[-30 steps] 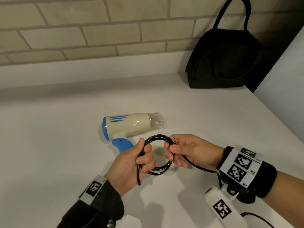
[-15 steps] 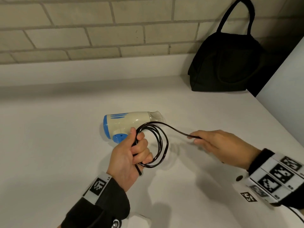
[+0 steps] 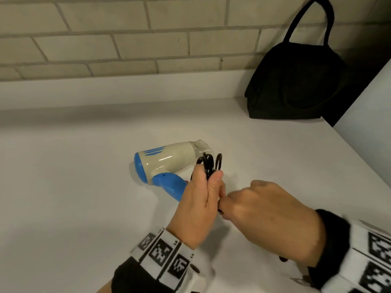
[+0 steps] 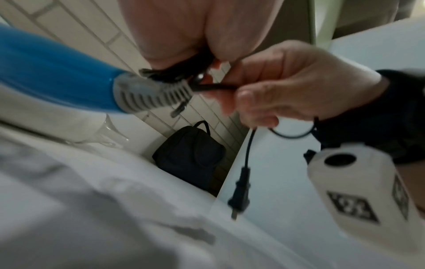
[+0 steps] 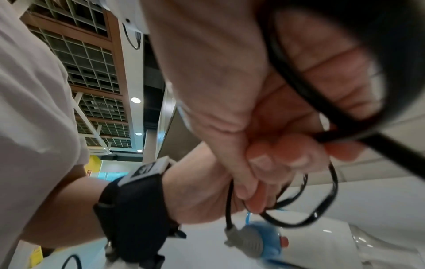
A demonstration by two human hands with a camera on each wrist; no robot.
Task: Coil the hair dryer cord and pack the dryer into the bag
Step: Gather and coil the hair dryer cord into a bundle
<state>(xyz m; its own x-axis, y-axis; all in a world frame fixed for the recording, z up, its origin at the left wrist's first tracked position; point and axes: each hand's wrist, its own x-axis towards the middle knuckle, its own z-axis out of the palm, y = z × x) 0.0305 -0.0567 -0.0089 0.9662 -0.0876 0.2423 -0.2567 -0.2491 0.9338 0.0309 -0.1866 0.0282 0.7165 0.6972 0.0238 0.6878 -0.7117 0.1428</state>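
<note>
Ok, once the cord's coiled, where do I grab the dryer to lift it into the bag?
Probably the blue handle. The hair dryer lies on its side on the counter, handle angled toward you, next to the left hand holding the cord coil. Come from the near side; the bag stands back right.

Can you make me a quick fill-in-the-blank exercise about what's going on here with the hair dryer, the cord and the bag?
1. The left hand grips the coiled black ____.
2. The hair dryer has a cream body and a ____ handle.
3. The black bag stands against the ____ wall.
4. The plug hangs loose below the ____ hand.

Missing words: cord; blue; brick; right
</note>
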